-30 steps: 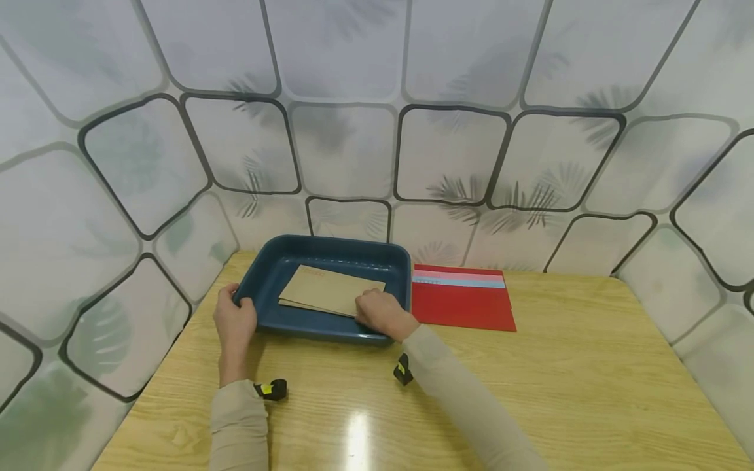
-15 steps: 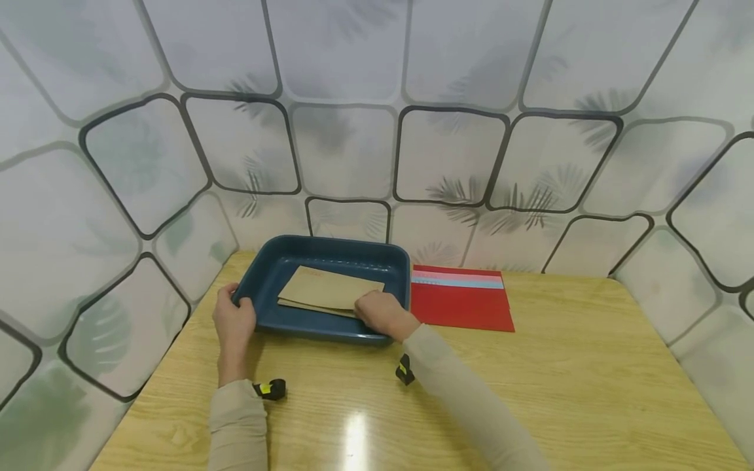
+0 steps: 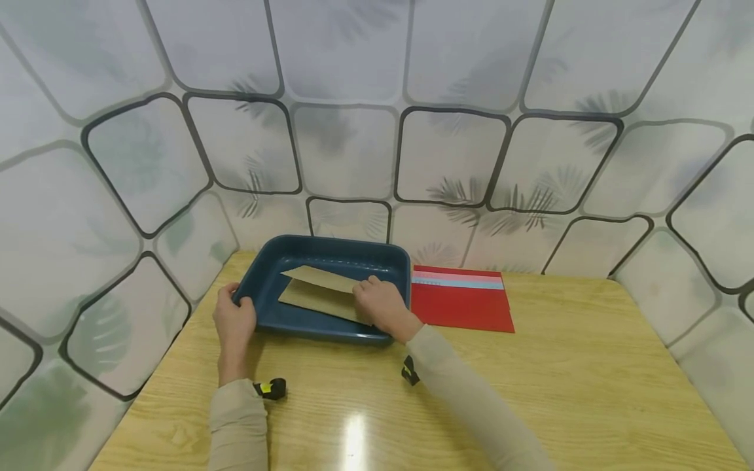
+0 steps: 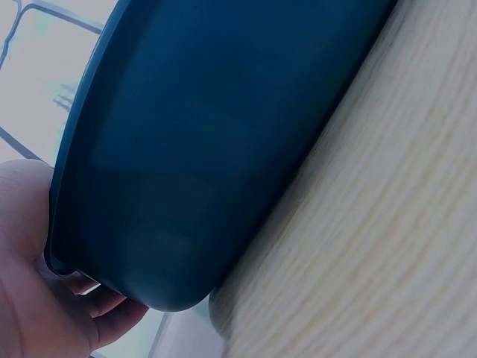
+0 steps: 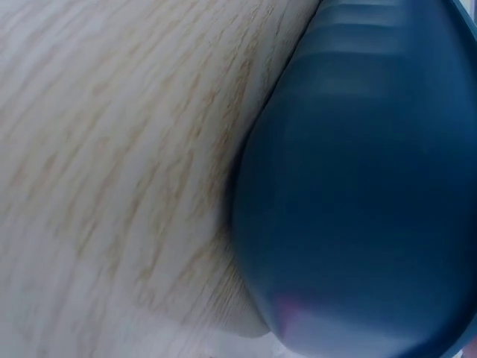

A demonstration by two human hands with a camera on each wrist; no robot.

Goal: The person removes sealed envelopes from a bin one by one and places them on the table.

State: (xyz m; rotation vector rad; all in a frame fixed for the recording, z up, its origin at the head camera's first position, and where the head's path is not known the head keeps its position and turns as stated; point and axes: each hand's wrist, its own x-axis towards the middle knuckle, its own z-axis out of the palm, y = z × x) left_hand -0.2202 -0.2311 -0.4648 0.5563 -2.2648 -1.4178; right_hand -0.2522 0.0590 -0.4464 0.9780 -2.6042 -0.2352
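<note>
My left hand (image 3: 234, 318) grips the left rim of a dark blue plastic tray (image 3: 277, 322); in the left wrist view its thumb lies over the rim and its fingers curl beneath. Inside the tray are two brown paper envelopes. The upper envelope (image 3: 324, 277) is lifted and tilted at its near side, and my right hand (image 3: 381, 305) pinches its right end. Below it the lower envelope (image 3: 321, 301) lies on the tray floor. The right wrist view holds mostly the outer wall of the tray (image 5: 358, 186), with the right hand almost wholly out of sight.
Red folders or envelopes (image 3: 465, 307) with a pink and a pale blue strip lie to the right of the tray. The wooden table (image 3: 577, 379) ends at a patterned curtain-like wall (image 3: 347, 150) behind and at both sides.
The right hand has raised the upper envelope by its right end, so it now tilts and bends above the lower one. The left hand and tray have stayed in place.
</note>
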